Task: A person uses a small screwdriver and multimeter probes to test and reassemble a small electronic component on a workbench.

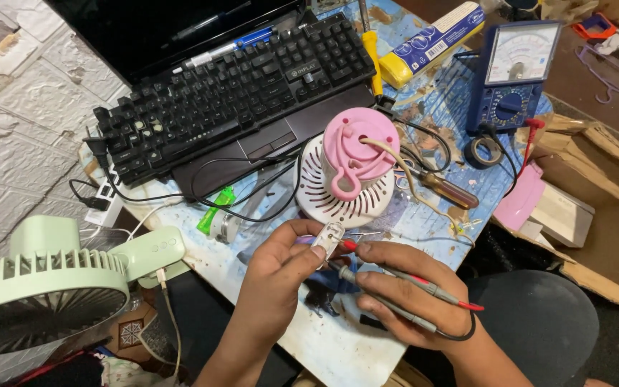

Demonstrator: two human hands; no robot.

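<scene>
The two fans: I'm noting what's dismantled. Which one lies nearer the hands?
The pink-and-white fan, lying on the table just above the left hand; the green fan sits off the table's left edge.

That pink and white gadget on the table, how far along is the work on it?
Done: the pink and white device lies opened, wires trailing out. In hand: the left hand pinches a small clear part, while the right hand holds two meter probes against it, leads running toward the blue multimeter. Left: nothing is reassembled.

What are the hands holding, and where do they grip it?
Left hand pinches a small clear part by its sides; right hand grips two meter probes along their shafts.
</scene>
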